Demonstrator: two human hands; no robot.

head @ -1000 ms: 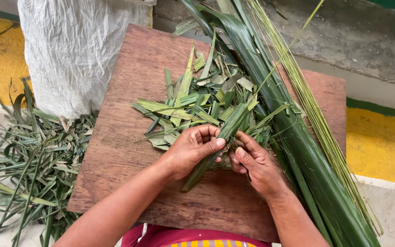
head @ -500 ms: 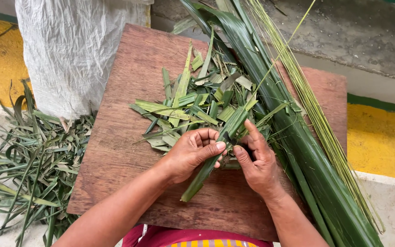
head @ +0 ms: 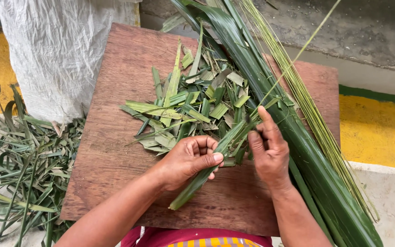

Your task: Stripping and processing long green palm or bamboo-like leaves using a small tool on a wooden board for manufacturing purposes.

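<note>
Leaf strip [head: 202, 176] pinched in left hand [head: 186, 160], right hand [head: 266, 151] at upper end.

The scene is lit by soft, even daylight. Only faint shadows are cast. Focus is sharp throughout; no glare is seen.

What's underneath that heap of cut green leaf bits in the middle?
The pile of leaf pieces lies on a brown wooden board. Bare wood shows all around it; whatever lies beneath the pile itself is covered.
</note>
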